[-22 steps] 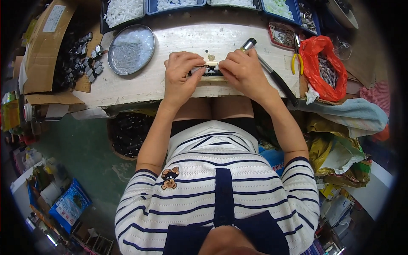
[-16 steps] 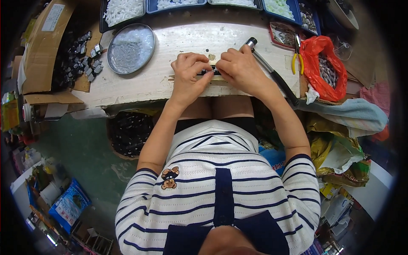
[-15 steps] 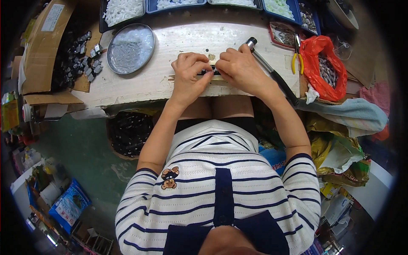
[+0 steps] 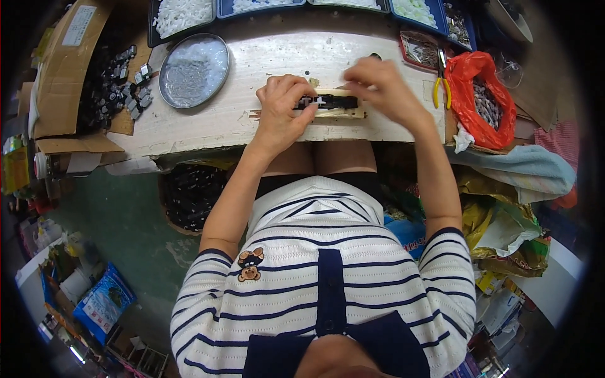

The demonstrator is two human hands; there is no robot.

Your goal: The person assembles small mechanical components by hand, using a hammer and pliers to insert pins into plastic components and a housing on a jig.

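Observation:
Near the front edge of the table lies a small pale yellowish block point(image 4: 338, 114) with a long black part point(image 4: 342, 102) on it. A small white piece point(image 4: 320, 101) shows in the middle of the black part. My left hand point(image 4: 283, 108) grips the left end of this part between thumb and fingers. My right hand point(image 4: 386, 88) is off the part, up and to its right, its fingers smeared by motion. Behind that hand the dark tip of a hammer-like tool point(image 4: 375, 56) peeks out; the rest of the tool is hidden by my hand and forearm.
A round metal dish point(image 4: 194, 70) of small clear pieces stands left, beside a cardboard box point(image 4: 60, 82) and loose black-and-silver parts point(image 4: 135, 94). Blue trays point(image 4: 261, 9) of white pieces line the back. Yellow-handled pliers point(image 4: 441, 91) and a red bag point(image 4: 469, 66) are right.
My right hand has let go of the black part and moved right and up, over the hammer-like tool. The part's right side now shows. My left hand has kept its hold.

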